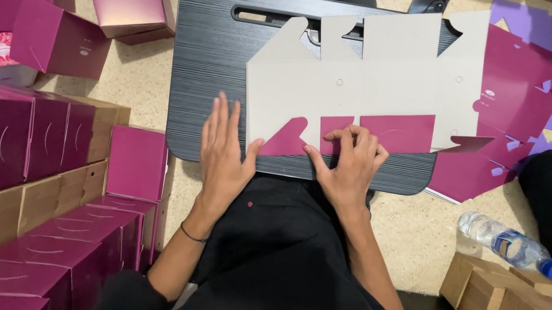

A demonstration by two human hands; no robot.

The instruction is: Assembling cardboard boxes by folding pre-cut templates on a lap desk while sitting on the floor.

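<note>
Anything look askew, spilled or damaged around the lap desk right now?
One oddity: a plastic water bottle lies on its side on the floor, right of the lap desk; nothing spilled. The flat box blank looks undamaged under the left hand and right hand.

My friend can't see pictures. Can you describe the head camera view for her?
Two hands, left and right, press folded flaps on a flat box blank, grey side up, on a black lap desk. Folded magenta boxes stack on the left; a water bottle lies on the right.

I see a black lap tray [210, 56] carrying one flat grey box blank [345, 92], magenta flaps [398, 131] folded over.
</note>
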